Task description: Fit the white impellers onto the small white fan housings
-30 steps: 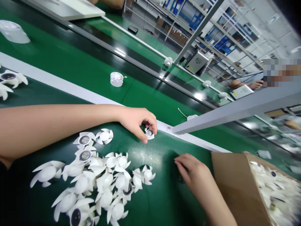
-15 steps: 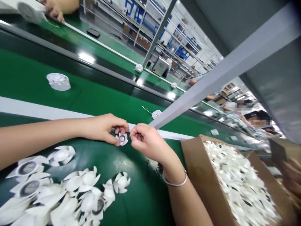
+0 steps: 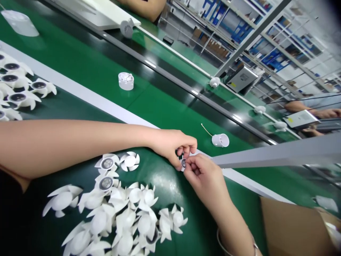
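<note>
My left hand [image 3: 174, 142] is closed round the edge of a small white fan wheel [image 3: 183, 164] whose dark ring-shaped hub faces up. At the hub, my right hand [image 3: 209, 177] has its thumb and fingertips pinched together, touching or almost touching the wheel. Whatever those fingertips hold, if anything, is hidden. Below my left forearm lies a loose pile of white fan wheels [image 3: 99, 220], some with the hub ring up and others with the smooth cap up. A bracelet [image 3: 222, 243] circles my right wrist.
More fan wheels [image 3: 18, 96] lie hub-up at the left. Beyond the white strip [image 3: 87, 99], white cylindrical housings [image 3: 126, 81] stand on a green belt [image 3: 160, 103]. A cardboard box [image 3: 293, 224] is at lower right, near a slanting pale post [image 3: 293, 151]. Other people's arms [image 3: 306, 106] show across the line.
My right hand's pinched fingertips have come from beside the fan wheel onto its hub. The view has swung left, so both hands appear farther right and the box is mostly out of frame.
</note>
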